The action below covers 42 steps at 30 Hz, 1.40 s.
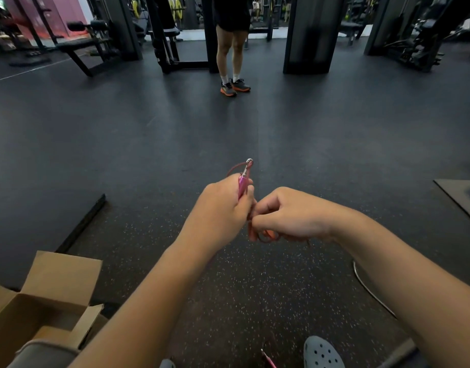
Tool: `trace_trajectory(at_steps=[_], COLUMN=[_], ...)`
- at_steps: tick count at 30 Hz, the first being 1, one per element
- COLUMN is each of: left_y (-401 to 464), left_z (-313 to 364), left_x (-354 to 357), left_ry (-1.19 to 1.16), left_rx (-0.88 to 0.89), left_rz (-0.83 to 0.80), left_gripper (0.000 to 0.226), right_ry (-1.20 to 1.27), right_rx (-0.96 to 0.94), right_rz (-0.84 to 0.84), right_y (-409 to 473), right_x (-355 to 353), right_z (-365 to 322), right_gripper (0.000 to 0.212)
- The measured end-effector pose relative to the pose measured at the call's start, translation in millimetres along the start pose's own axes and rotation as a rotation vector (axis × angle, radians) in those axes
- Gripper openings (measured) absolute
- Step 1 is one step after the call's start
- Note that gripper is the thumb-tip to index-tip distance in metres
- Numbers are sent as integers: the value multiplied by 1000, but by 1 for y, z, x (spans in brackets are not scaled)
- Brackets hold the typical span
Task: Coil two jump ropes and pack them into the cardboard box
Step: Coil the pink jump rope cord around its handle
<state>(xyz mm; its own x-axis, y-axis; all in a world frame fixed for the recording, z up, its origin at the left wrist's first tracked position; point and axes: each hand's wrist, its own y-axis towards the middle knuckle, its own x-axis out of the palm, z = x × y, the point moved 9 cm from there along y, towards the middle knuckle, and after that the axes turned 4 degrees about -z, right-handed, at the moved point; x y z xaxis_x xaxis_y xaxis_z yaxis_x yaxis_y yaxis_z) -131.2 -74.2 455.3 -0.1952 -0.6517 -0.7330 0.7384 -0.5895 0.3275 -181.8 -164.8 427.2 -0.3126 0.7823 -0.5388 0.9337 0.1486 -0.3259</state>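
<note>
Open brown cardboard box (46,312) at near left on the speckled black rubber floor (241,301). Both hands mid-scene, left hand (220,208) just left of right hand (289,213), touching. Thin grey cable (371,290) on floor at near right. Grey perforated clog (322,353) near, right of centre. Standing person's legs (232,54) far, centre.

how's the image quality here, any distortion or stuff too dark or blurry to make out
Head view: wide-angle bending bows the machines at the top edges outward; dim light leaves the dark floor murky; the thin rope nearly vanishes against it, while the pink handle in the left hand reads clearly; the right hand looks slightly soft; the cardboard box is cropped at the corner.
</note>
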Motion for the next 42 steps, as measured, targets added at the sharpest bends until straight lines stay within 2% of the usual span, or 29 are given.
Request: trace_trajectory(at_steps=[4, 7, 10, 12, 16, 21, 24, 27, 31, 32, 37, 42], left_y=[0, 1, 1, 2, 3, 0, -2, -4, -3, -2, -3, -1], left_z=[-4, -8, -8, -10, -16, -19, -30, -31, -24, -24, -26, -31], left_x=[6, 8, 10, 8, 3, 11, 12, 16, 14, 13, 15, 9], left_ry=[85, 44, 5, -35, -142, -336, -484, -581, -673, -689, -703, -694], left_rx=[33, 18, -3, -32, -97, -143, -201, -234, -212, -212, -210, -201], left_rz=[-84, -140, -167, -162, -143, -226, -240, -271, -265, -262, -268, -218], left_gripper=[26, 29, 30, 31, 37, 38, 28, 29, 37, 32, 33, 32], right_ry=[-4, -82, -115, -30, 20, 58, 27, 23, 24, 29, 58, 36], right_rx=[-26, -67, -100, -108, -117, -126, -138, -202, -267, -275, -291, -259], right_rz=[-41, -68, -16, 2, 85, 51, 53, 57, 132, 153, 260, 506], right_y=[0, -2, 0, 2, 1, -3, -7, -10, -12, -12, -13, -15], right_x=[-2, -3, -4, -3, -17, -24, -34, -40, -47, -49, -60, -80], right_z=[0, -2, -1, -1, -2, 0, 0, -5, -10, -9, -5, 5], right_gripper=[14, 23, 19, 12, 11, 27, 41, 40, 24, 23, 29, 24])
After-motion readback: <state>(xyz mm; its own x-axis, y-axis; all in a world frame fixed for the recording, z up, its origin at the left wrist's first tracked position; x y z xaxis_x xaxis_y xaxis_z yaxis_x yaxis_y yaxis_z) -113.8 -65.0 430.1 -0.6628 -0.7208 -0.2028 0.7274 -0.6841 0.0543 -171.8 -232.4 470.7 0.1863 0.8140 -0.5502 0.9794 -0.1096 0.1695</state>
